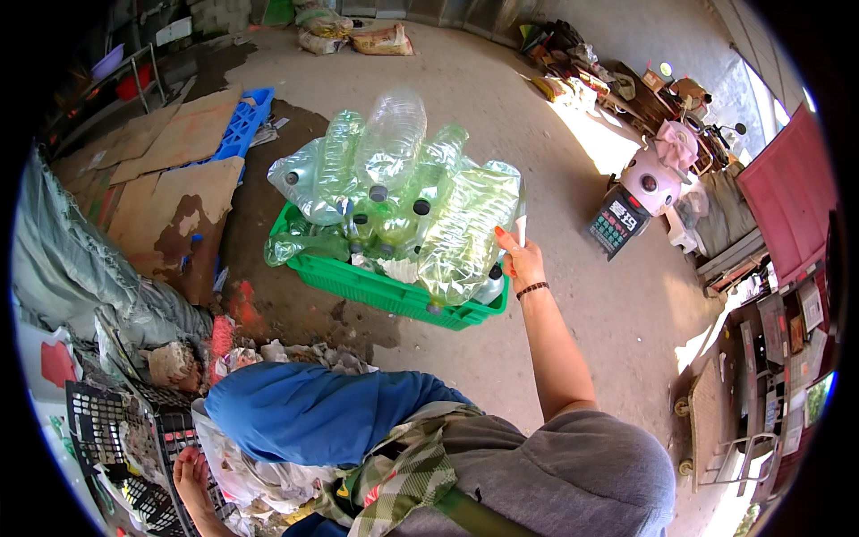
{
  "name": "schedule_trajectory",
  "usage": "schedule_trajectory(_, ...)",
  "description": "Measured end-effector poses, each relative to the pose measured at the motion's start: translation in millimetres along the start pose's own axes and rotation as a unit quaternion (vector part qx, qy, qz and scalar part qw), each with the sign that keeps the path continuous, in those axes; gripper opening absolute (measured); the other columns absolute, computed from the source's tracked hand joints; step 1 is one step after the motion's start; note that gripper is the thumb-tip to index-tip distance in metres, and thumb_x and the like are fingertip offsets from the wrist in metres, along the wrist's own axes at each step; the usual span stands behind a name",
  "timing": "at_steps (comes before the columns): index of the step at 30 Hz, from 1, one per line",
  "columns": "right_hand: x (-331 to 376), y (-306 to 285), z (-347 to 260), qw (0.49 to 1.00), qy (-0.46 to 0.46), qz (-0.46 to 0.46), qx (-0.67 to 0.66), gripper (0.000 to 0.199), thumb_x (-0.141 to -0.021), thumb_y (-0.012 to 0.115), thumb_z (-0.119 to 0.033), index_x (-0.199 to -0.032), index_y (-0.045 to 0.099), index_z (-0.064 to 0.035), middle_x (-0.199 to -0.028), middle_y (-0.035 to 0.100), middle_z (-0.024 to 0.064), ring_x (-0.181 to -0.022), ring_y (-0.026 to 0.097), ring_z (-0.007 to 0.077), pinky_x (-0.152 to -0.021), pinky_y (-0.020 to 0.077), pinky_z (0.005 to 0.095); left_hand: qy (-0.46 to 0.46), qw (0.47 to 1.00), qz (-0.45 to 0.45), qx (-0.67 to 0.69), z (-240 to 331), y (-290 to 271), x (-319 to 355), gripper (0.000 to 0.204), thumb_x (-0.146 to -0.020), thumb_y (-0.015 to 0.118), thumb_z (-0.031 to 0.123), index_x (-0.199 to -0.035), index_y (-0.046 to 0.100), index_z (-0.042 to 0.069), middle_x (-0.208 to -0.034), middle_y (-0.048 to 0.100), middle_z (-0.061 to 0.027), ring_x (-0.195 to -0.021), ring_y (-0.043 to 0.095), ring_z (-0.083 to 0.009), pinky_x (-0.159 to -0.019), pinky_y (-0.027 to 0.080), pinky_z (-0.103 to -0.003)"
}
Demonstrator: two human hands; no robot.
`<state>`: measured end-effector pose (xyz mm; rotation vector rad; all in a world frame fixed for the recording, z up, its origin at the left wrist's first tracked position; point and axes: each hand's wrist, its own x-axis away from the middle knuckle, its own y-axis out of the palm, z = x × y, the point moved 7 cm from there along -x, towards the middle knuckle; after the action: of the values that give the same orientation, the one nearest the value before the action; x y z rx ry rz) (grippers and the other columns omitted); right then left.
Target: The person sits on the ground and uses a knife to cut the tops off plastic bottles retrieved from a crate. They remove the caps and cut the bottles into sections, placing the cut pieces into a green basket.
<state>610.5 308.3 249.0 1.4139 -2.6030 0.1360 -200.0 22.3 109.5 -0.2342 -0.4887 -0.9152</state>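
In the middle stands a green plastic basket (394,297) heaped with large clear and greenish plastic bottles (391,143), most with dark caps. A big crinkled bottle (470,234) leans over its right side. At that side, my right hand (524,265) is closed, thumb and fingers pinching a small thin white piece (521,230); its kind is unclear. A dark beaded bracelet circles that wrist. Low on the left, my left hand (191,479) is beside a black plastic crate (170,438), fingers loosely bent and slightly apart, with nothing visible in them.
Plastic scraps (268,474) lie about the crate near my blue-clad leg (313,407). Flattened cardboard (174,210) covers a blue pallet (246,125) at left. A pink toy-like figure (651,183) stands right; a wheeled cart (711,416) sits at lower right. Sacks (382,39) lie far back.
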Motion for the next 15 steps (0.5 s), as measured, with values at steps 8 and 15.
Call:
schedule_trajectory(8,-3.7,-13.0,1.3,0.958,0.059,-0.144,-0.239,0.016,-0.095,0.072,-0.018,-0.099,0.064,-0.0044,-0.071,0.054,-0.0038,-0.044,0.031,0.0036,-0.041,0.0230,0.0210,-0.010,1.000,-0.001,-0.001,-12.1,-11.4,0.2,0.027,-0.099,0.061,0.022,-0.122,0.065,0.009,-0.114,0.070,-0.0024,-0.100,0.066,-0.0135,-0.090,0.050,-0.027)
schedule_trajectory(15,-35.6,-23.9,-81.3,0.922,-0.026,-0.173,-0.346,0.011,-0.096,0.068,-0.020,-0.100,0.065,-0.0095,-0.085,0.061,-0.0034,-0.045,0.031,0.0034,-0.040,0.0199,0.0191,-0.020,1.000,0.006,0.001,-14.3,-11.8,1.9,0.026,-0.100,0.060,0.022,-0.122,0.066,0.011,-0.113,0.071,-0.0020,-0.102,0.067,-0.0145,-0.089,0.051,-0.027)
